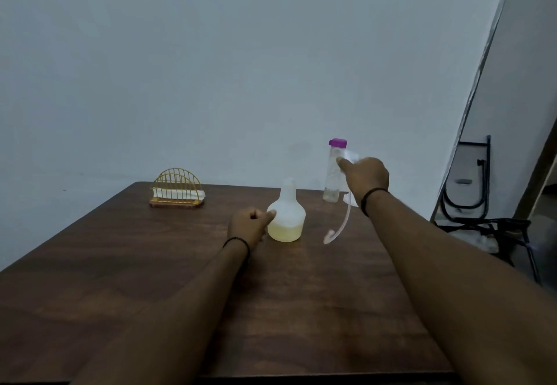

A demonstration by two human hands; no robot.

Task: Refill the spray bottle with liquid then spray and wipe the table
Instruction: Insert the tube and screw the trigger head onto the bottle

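Left hand [251, 224] grips the translucent spray bottle [286, 219] — pale yellow liquid low inside — right hand [366, 175] pinches its sprayer head [351, 155].

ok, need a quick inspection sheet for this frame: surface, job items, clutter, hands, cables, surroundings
Surface: dark wood table, no spill visible.
Job's things: spray bottle upright, head off, yellowish liquid in the bottom; spray head with dip tube held in the air; purple-capped bottle upright, nearly empty.
Clutter: gold wire napkin holder with napkins at far left.
Hands: left hand grips spray bottle's side; right hand grips spray head.
Cables: nothing seen.
Surroundings: plain wall; folded black metal frame at right.
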